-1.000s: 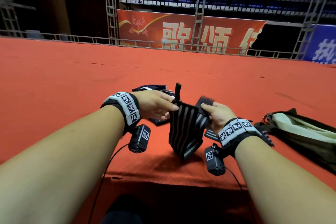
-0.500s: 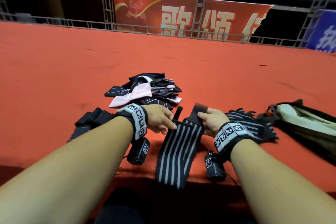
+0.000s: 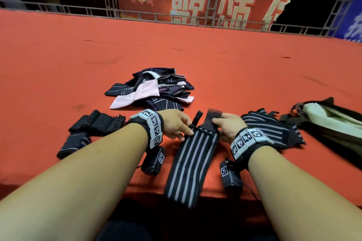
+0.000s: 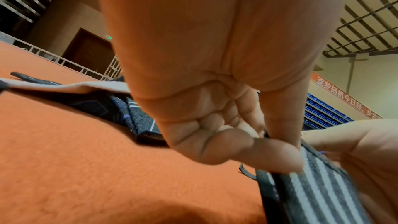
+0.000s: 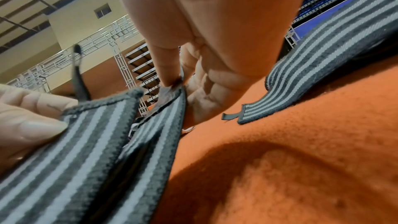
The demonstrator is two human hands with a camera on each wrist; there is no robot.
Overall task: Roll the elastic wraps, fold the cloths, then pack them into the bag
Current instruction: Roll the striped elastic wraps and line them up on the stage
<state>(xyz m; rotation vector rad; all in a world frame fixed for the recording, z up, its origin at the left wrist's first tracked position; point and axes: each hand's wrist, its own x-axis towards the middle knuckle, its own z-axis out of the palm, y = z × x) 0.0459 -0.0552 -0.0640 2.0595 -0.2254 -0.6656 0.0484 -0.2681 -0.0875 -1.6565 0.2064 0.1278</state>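
Soft, stretchy striped wrap: limp, light. Left hand, right hand pinching far-end corners; best rolled from there.

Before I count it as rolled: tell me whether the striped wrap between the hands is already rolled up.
No: the striped wrap lies stretched out flat on the red cloth, its near end hanging over the edge.

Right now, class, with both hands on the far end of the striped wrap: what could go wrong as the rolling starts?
1. The striped wrap hangs over the red table's near edge; it may slide off if the left hand and right hand let go.
2. The thin loop sticks up at the gripped end and could get rolled in crooked.
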